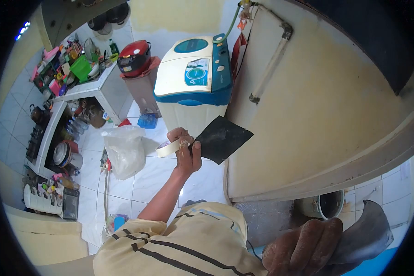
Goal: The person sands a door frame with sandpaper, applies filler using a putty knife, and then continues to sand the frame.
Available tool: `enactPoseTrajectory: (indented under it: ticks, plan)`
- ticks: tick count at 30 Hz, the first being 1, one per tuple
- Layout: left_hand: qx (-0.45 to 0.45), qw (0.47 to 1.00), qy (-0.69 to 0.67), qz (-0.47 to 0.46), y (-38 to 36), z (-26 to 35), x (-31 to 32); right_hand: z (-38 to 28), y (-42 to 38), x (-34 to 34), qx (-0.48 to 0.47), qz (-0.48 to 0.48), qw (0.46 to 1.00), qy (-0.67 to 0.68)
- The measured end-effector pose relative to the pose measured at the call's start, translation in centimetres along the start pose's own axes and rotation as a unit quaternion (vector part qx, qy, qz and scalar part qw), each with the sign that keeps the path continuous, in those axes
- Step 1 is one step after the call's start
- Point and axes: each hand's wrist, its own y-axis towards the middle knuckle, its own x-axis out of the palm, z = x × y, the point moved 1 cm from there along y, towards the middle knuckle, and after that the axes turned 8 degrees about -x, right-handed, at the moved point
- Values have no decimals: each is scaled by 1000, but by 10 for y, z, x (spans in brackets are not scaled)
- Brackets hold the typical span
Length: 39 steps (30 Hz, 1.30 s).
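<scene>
My left hand (185, 151) is closed, with the thumb pressed on the corner of a flat black sheet (221, 140) that looks like sandpaper. A roll of cream masking tape (168, 148) is held in the same hand, at its fingers. Close to the camera at lower right, the curled fingers of my right hand (303, 246) grip another dark sheet (365, 234), greyish and bent, likely sandpaper too. Pale dust or paste marks both hands. The right thumb is hidden.
A white and teal washing machine (188, 69) stands ahead, beside a bin topped by a red rice cooker (134, 57). Right of it runs a cream wall (303, 124) with a pipe. A plastic bag (124, 149) and hose lie on the tiles; a bucket (331, 204) is at right.
</scene>
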Motion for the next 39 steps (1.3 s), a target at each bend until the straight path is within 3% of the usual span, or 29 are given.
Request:
enactPoseTrajectory:
  ticks: [5,8,10,11,13,16,20,39]
  plan:
    - [5,1000,1,-4,0,3,4,-3,-3,0,4,30,1000,0]
    - [1,1000,-6,-4,-2,5,5,5,0,13,-67,134,989,-13]
    - [1,1000,-9,-3,-3,3,5,-1,0,21,-44,165,985,-28]
    - [2,1000,-7,-3,-5,2,5,-12,-2,19,15,149,988,-36]
    - [5,1000,-3,-3,-5,4,4,-13,-8,16,43,102,994,-4]
    - [7,1000,7,-3,-3,7,0,-4,-14,7,11,48,997,52]
    - [1,1000,9,2,-8,5,-6,-13,-9,12,67,56,996,5]
    - [3,999,-45,-9,6,11,4,-12,4,31,110,112,988,0]
